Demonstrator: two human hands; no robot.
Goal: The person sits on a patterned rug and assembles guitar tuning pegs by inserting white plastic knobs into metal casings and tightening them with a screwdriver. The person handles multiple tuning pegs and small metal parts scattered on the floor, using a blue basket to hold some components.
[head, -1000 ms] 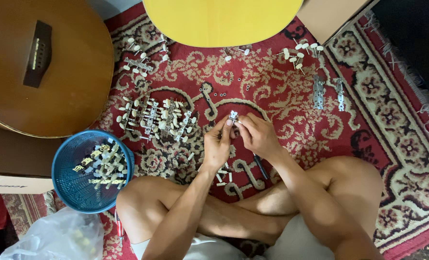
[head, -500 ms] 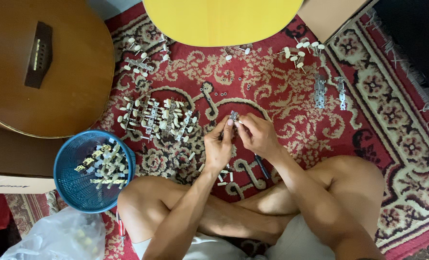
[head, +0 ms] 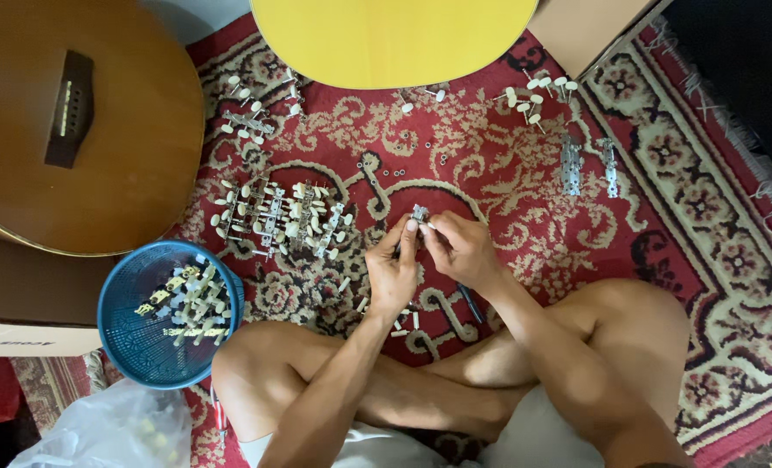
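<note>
Mid-assembly at frame centre: left hand (head: 392,276) and right hand (head: 460,251) both pinching one small tuning machine (head: 420,213) (blue basket (head: 117,334) lower left), probably needing steady fingertip alignment next.

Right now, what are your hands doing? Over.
Left hand and right hand both pinch one small metal tuner. More tuners lie on rug. Nothing in the way.

Small metal part (head: 420,212): mostly covered by fingertips; its form cannot be told.
Yellow guitar body (head: 394,39): cut off by the top edge.
Brown guitar (head: 74,121): cropped at left.
Plastic bag (head: 108,433): cut off below.
</note>
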